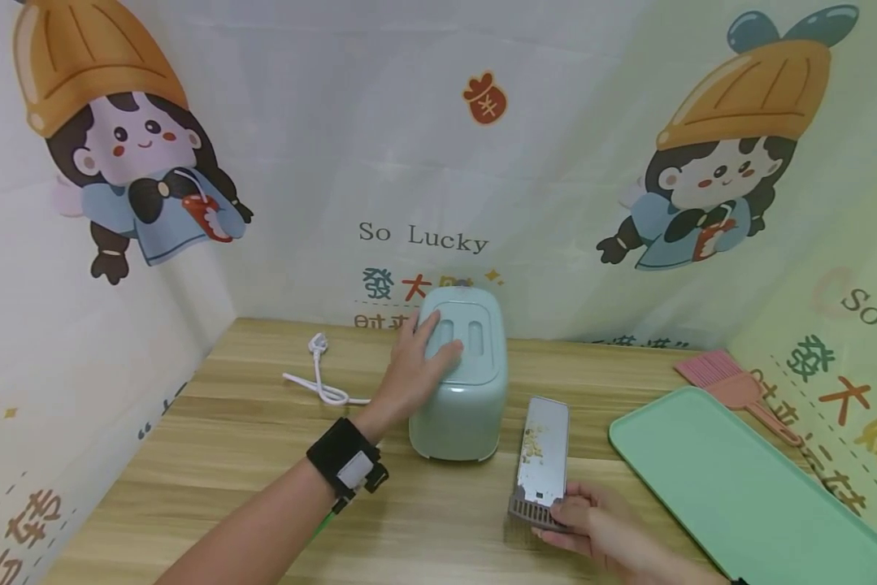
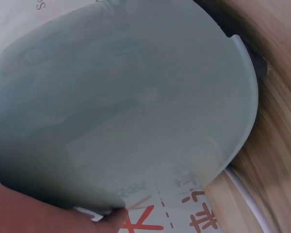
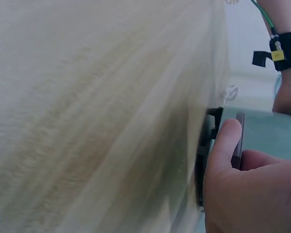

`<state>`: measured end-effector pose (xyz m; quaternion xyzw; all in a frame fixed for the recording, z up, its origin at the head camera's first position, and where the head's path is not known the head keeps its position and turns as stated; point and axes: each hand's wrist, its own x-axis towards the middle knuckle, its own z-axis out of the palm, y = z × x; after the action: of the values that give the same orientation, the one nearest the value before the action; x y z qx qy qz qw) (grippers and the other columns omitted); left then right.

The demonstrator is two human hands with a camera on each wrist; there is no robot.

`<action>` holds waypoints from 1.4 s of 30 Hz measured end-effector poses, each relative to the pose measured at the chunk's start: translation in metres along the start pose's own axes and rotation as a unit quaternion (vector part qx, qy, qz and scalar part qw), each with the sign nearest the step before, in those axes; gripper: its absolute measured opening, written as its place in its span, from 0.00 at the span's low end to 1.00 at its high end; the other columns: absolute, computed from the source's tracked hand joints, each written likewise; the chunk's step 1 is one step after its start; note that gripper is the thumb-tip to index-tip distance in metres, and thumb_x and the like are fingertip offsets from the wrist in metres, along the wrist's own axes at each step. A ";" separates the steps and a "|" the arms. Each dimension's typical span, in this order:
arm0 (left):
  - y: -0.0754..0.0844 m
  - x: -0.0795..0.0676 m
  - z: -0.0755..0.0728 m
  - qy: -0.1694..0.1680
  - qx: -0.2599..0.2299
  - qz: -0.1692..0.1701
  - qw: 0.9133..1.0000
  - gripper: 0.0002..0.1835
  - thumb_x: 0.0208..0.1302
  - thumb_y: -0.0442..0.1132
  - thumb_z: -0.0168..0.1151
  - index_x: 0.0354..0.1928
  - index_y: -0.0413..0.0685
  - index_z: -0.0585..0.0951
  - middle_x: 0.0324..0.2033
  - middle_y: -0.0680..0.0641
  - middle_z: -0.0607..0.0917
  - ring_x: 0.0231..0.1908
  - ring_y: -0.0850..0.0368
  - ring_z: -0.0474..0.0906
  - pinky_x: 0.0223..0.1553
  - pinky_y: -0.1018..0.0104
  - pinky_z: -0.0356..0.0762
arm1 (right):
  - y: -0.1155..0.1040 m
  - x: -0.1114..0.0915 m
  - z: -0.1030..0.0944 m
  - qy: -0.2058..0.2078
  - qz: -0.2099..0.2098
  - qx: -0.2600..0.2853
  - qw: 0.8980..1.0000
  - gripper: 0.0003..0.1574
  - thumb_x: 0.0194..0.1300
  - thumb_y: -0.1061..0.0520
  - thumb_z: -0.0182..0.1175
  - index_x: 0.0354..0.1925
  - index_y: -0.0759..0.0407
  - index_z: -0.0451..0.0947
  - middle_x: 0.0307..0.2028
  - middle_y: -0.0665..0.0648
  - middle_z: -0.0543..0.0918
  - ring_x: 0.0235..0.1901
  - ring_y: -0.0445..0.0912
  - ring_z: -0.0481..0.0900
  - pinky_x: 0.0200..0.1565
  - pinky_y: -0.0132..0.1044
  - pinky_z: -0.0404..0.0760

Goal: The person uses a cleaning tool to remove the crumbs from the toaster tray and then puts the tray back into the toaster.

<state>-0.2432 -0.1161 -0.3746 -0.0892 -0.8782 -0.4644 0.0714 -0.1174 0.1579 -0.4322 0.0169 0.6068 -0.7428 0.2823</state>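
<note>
Now with the left hand [image 1: 412, 364] on the pale green toaster [image 1: 458, 418], fingers spread and fairly straight over the lid [image 1: 475, 370], thumb laid across. And out to the right, pinching the near end of the crumb tray [image 1: 548, 447] between thumb and fingers of the right hand [image 1: 595, 524]: just beside the toaster, long side running near to far. Yellow crumbs [image 1: 531, 443] loose on top, so trouble, most likely, with any tilt: a spill across the table [image 1: 211, 479]. Danger, too, of a droop or drop, with a hold at one end only; far end touching wood or hanging free, hard to judge. Over on the left, a white cord [image 1: 323, 380], a possible snag with any hard shove of the toaster. Farther right, green tray [image 1: 738, 479] and pink brush [image 1: 734, 390], both at risk of a knock from a wide swing.
</note>
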 end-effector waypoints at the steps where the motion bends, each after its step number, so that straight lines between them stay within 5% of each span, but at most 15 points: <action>1: -0.001 -0.001 -0.002 0.003 -0.008 0.003 1.000 0.37 0.68 0.60 0.50 0.73 0.55 0.55 0.73 0.45 0.46 0.70 0.46 0.42 0.65 0.40 0.48 | -0.003 0.001 0.000 0.005 -0.004 0.001 1.000 0.26 0.69 0.68 0.49 0.58 0.81 0.51 0.47 0.67 0.75 0.47 0.55 0.78 0.52 0.45 0.76; 6: -0.007 -0.016 -0.013 0.059 -0.043 0.020 0.997 0.29 0.69 0.55 0.52 0.66 0.50 0.64 0.66 0.47 0.62 0.65 0.50 0.56 0.63 0.47 0.58 | -0.020 0.005 0.003 0.033 -0.021 0.001 0.999 0.31 0.70 0.65 0.48 0.63 0.80 0.49 0.50 0.69 0.74 0.49 0.55 0.78 0.52 0.42 0.76; 11: -0.019 -0.051 -0.025 0.112 -0.058 0.005 0.992 0.12 0.67 0.47 0.57 0.45 0.48 0.73 0.45 0.50 0.74 0.45 0.54 0.71 0.46 0.58 0.73 | -0.029 0.006 0.006 0.044 -0.041 -0.013 0.998 0.31 0.71 0.63 0.50 0.63 0.79 0.51 0.51 0.69 0.73 0.49 0.53 0.77 0.52 0.40 0.76; 13: -0.023 -0.068 -0.026 0.077 -0.062 -0.003 0.995 0.07 0.68 0.44 0.57 0.40 0.49 0.74 0.38 0.48 0.77 0.38 0.56 0.74 0.38 0.61 0.75 | -0.030 0.006 0.008 0.048 -0.047 -0.019 0.998 0.30 0.70 0.62 0.51 0.62 0.78 0.53 0.51 0.68 0.73 0.49 0.53 0.77 0.51 0.40 0.77; 16: -0.028 -0.092 -0.021 -0.027 -0.080 -0.020 0.996 0.07 0.69 0.43 0.56 0.36 0.48 0.77 0.31 0.47 0.81 0.31 0.56 0.76 0.30 0.63 0.76 | -0.030 0.008 0.011 0.055 -0.052 -0.022 0.997 0.30 0.70 0.62 0.52 0.62 0.77 0.54 0.50 0.67 0.74 0.48 0.51 0.77 0.50 0.39 0.77; 20: -0.025 -0.110 -0.002 -0.162 -0.114 -0.036 0.980 0.13 0.71 0.48 0.54 0.41 0.46 0.78 0.30 0.49 0.83 0.29 0.55 0.79 0.26 0.63 0.77 | -0.027 0.012 0.019 0.082 -0.057 -0.013 0.995 0.29 0.69 0.63 0.53 0.60 0.77 0.56 0.48 0.66 0.76 0.46 0.51 0.78 0.48 0.38 0.78; 23: -0.016 -0.113 0.020 -0.208 -0.139 -0.040 0.967 0.14 0.71 0.50 0.53 0.45 0.48 0.78 0.31 0.51 0.84 0.29 0.53 0.80 0.25 0.63 0.76 | -0.025 0.015 0.023 0.108 -0.063 -0.010 0.992 0.27 0.68 0.64 0.54 0.59 0.77 0.58 0.46 0.65 0.77 0.44 0.50 0.78 0.48 0.37 0.78; 26: -0.007 -0.112 0.039 -0.215 -0.184 -0.062 0.957 0.14 0.72 0.50 0.52 0.45 0.47 0.77 0.32 0.49 0.84 0.28 0.52 0.80 0.25 0.64 0.75 | -0.023 0.018 0.028 0.121 -0.068 -0.010 0.990 0.27 0.67 0.64 0.56 0.58 0.76 0.59 0.46 0.65 0.77 0.44 0.49 0.78 0.48 0.36 0.78; 32: 0.005 -0.108 0.066 -0.178 -0.254 -0.103 0.945 0.16 0.73 0.50 0.50 0.43 0.42 0.74 0.30 0.46 0.82 0.25 0.55 0.76 0.22 0.69 0.70 | -0.020 0.018 0.036 0.110 -0.073 -0.014 0.991 0.26 0.68 0.61 0.55 0.58 0.74 0.60 0.47 0.65 0.78 0.45 0.49 0.78 0.48 0.37 0.78; 42: 0.008 -0.103 0.076 -0.164 -0.292 -0.108 0.936 0.13 0.74 0.45 0.49 0.44 0.41 0.73 0.31 0.41 0.82 0.24 0.57 0.76 0.21 0.71 0.70 | -0.015 0.015 0.040 0.103 -0.065 -0.013 0.992 0.24 0.70 0.60 0.54 0.57 0.74 0.59 0.45 0.62 0.78 0.42 0.47 0.78 0.44 0.34 0.79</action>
<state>-0.1446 -0.0581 -0.4323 -0.0858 -0.7081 -0.6838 -0.1535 -0.1236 0.1172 -0.4134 0.0496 0.6422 -0.7459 0.1696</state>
